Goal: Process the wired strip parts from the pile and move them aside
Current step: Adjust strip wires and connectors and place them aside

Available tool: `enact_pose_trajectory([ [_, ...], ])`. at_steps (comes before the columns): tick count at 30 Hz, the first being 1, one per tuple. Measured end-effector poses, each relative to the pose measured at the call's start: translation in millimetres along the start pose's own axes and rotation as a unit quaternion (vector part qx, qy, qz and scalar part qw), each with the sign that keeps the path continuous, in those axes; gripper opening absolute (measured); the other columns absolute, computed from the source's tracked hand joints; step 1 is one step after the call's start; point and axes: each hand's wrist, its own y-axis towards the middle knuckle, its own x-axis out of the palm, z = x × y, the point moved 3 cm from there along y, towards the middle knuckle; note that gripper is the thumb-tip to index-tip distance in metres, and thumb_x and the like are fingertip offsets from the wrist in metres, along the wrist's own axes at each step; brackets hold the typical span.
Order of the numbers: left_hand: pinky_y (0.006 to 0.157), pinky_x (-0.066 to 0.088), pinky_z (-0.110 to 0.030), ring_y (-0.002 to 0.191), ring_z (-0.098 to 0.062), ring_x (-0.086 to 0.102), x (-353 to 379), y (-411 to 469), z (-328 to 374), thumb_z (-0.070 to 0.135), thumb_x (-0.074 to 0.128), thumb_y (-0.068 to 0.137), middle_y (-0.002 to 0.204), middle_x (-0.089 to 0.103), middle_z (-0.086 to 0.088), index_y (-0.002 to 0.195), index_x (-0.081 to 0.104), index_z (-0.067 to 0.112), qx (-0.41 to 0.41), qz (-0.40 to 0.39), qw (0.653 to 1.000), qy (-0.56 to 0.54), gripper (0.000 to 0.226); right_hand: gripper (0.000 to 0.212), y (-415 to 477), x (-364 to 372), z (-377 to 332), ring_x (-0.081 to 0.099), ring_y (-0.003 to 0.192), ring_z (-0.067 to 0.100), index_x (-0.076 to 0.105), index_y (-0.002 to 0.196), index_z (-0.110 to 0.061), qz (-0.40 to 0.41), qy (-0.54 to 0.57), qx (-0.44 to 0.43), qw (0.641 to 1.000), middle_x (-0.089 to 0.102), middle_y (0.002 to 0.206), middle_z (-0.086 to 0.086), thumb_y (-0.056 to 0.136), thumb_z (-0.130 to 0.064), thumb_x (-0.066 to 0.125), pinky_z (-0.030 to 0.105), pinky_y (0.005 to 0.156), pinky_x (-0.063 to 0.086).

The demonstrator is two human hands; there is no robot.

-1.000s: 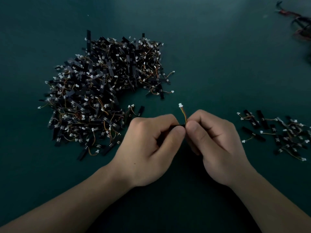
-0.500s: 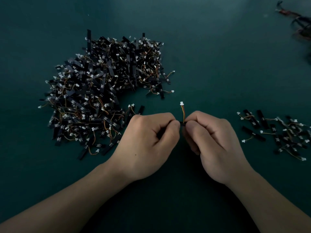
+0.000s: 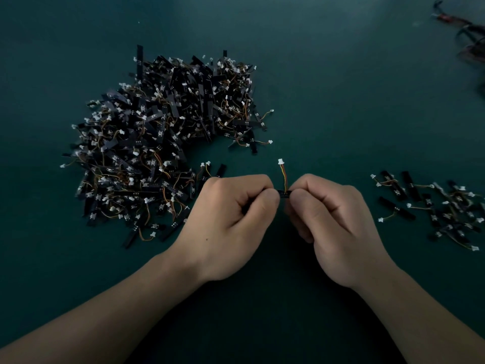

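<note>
A big pile (image 3: 162, 143) of black strip parts with orange wires and white plugs lies at the left of the dark green table. Between my two hands I hold one wired strip part (image 3: 284, 193); its wire rises to a white plug. My left hand (image 3: 231, 219) pinches the strip's left end with curled fingers. My right hand (image 3: 333, 222) pinches its right end the same way. Most of the strip is hidden inside my fingers. A smaller group of strip parts (image 3: 433, 206) lies at the right.
Dark cables with a red piece (image 3: 464, 30) lie at the far right corner of the green table (image 3: 341, 88). Two loose strip parts (image 3: 212, 172) sit just beyond my left hand's knuckles.
My hands have drawn slightly apart, so a short black piece of the strip shows between the thumbs. The wire and plug stand a little more upright.
</note>
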Motion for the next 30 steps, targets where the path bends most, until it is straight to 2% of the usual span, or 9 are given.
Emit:
enact_pose_trajectory([
  [3,0.049,0.028,-0.034,0.053,-0.021,0.032,-0.9,-0.3,-0.2,0.009,0.049,0.096,0.055,0.035,-0.008,0.062,0.042,0.000,0.002,0.000,1.000,0.000,0.035,0.030,0.5,-0.1,-0.5,0.040,0.048,0.035,0.056,0.072,-0.023,-0.004,0.001,0.001,1.000,0.045,0.053,0.014,0.099,-0.033,0.047,0.046,0.046,0.031],
  [6,0.048,0.028,-0.032,0.052,-0.020,0.033,-0.5,0.3,0.1,0.010,0.050,0.096,0.054,0.036,-0.007,0.062,0.043,0.000,0.004,0.008,1.000,0.007,0.037,0.029,-0.1,-0.9,-0.1,0.039,0.048,0.035,0.057,0.073,-0.017,-0.007,0.026,0.001,1.000,0.044,0.053,0.014,0.097,-0.032,0.049,0.045,0.045,0.030],
  [10,0.049,0.028,-0.033,0.053,-0.021,0.033,-0.7,-0.3,-0.2,0.010,0.049,0.097,0.055,0.036,-0.009,0.062,0.044,-0.002,0.007,0.003,1.000,0.005,0.037,0.030,0.6,-0.6,0.2,0.039,0.049,0.035,0.057,0.072,-0.018,-0.007,0.008,0.002,1.000,0.045,0.053,0.015,0.097,-0.033,0.048,0.046,0.046,0.031],
  [14,0.049,0.030,-0.038,0.052,-0.023,0.035,-1.3,-0.5,0.4,0.010,0.048,0.097,0.055,0.038,-0.011,0.063,0.045,-0.003,0.011,-0.001,1.000,-0.001,0.037,0.031,0.2,-1.7,0.2,0.042,0.048,0.025,0.060,0.075,-0.015,-0.007,0.012,-0.003,1.000,0.049,0.053,0.008,0.098,-0.031,0.048,0.039,0.046,0.035],
  [18,0.048,0.029,-0.031,0.050,-0.017,0.034,-2.4,-3.0,0.2,0.014,0.047,0.097,0.054,0.037,-0.006,0.061,0.044,0.002,0.032,0.016,0.999,-0.007,0.037,0.030,-0.2,-0.8,0.6,0.045,0.048,0.020,0.062,0.077,-0.018,-0.021,0.026,-0.016,0.999,0.051,0.054,0.007,0.100,-0.030,0.048,0.033,0.046,0.036],
  [21,0.049,0.026,-0.021,0.050,-0.008,0.030,-3.3,-3.5,2.3,0.015,0.046,0.093,0.053,0.034,0.003,0.061,0.038,0.020,0.055,0.038,0.998,0.000,0.034,0.029,-0.5,0.6,1.8,0.044,0.047,0.025,0.060,0.075,-0.023,-0.037,0.022,-0.018,0.999,0.050,0.055,0.011,0.101,-0.031,0.048,0.040,0.045,0.035],
  [23,0.049,0.025,-0.019,0.050,-0.007,0.029,-3.0,-3.2,2.7,0.015,0.046,0.092,0.053,0.032,0.006,0.062,0.036,0.025,0.062,0.041,0.997,0.004,0.033,0.030,-0.9,0.9,2.0,0.043,0.047,0.030,0.059,0.074,-0.024,-0.043,0.020,-0.017,0.999,0.048,0.053,0.012,0.101,-0.032,0.049,0.044,0.045,0.033],
  [26,0.049,0.025,-0.020,0.049,-0.008,0.030,-2.7,-3.5,1.4,0.017,0.046,0.092,0.052,0.034,0.005,0.062,0.037,0.024,0.062,0.047,0.997,0.020,0.032,0.032,-1.0,0.4,1.3,0.042,0.047,0.031,0.056,0.070,-0.024,-0.047,0.013,-0.020,0.999,0.047,0.052,0.010,0.100,-0.033,0.049,0.045,0.046,0.032],
  [30,0.048,0.027,-0.021,0.047,-0.012,0.035,-2.5,-5.2,0.0,0.017,0.046,0.093,0.052,0.039,0.001,0.062,0.047,0.011,0.066,0.038,0.997,0.005,0.031,0.047,-1.9,1.1,3.3,0.038,0.043,0.030,0.043,0.057,-0.007,-0.087,-0.007,-0.029,0.996,0.042,0.048,0.012,0.098,-0.029,0.047,0.045,0.044,0.030],
])
